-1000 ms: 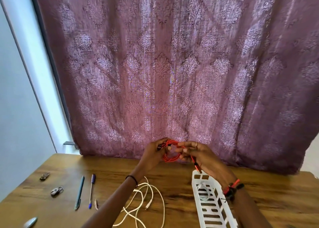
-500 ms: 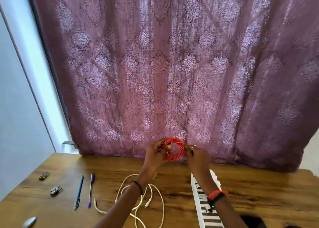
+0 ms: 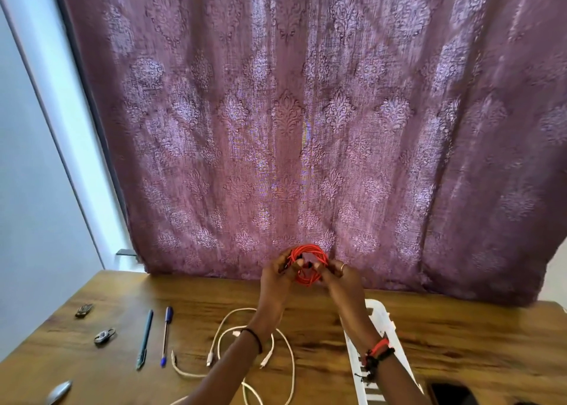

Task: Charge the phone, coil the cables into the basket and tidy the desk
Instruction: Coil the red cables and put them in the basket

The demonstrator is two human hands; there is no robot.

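A red cable [image 3: 307,262] is wound into a small coil and held up above the far side of the wooden desk [image 3: 460,343]. My left hand [image 3: 276,277] grips the coil's left side and my right hand [image 3: 340,280] grips its right side. Below my forearms a white cable [image 3: 283,352] lies loose in loops on the desk. A white slatted basket [image 3: 383,322] lies under my right forearm, partly hidden. The dark phone [image 3: 451,394] shows at the bottom right edge.
Two pens [image 3: 155,337] lie side by side at the left, with two small metal clips [image 3: 104,335] further left and a grey oval object [image 3: 58,392] at the bottom left. A purple patterned curtain [image 3: 306,128] hangs behind the desk.
The dangling end of the red cable has been wound in, so the coil is now full. Both hands closed in around it, and the view tilted down slightly, showing the phone.
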